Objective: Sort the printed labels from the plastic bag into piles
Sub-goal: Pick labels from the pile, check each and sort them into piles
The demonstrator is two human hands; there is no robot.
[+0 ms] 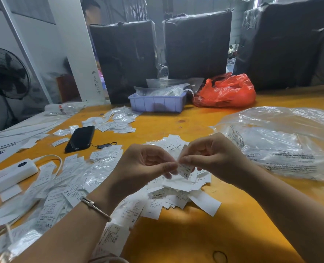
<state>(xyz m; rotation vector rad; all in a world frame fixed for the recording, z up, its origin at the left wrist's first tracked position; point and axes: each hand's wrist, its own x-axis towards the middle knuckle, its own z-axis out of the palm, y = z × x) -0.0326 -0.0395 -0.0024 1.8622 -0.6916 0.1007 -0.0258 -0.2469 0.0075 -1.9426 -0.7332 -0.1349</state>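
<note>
- Left hand (146, 164) and right hand (212, 156) are both pinching one label (184, 170).
- They are hovering over the near pile (168, 194), left of the plastic bag (282, 141).

The clear plastic bag (290, 141) runs off the right edge; label print is too small to read

place: warehouse / packing floor
evidence: tall black-wrapped bales (197, 44) behind the orange worktable (195, 234)
also: parts tray (157, 104), standing fan (6, 74), high industrial roof
</note>
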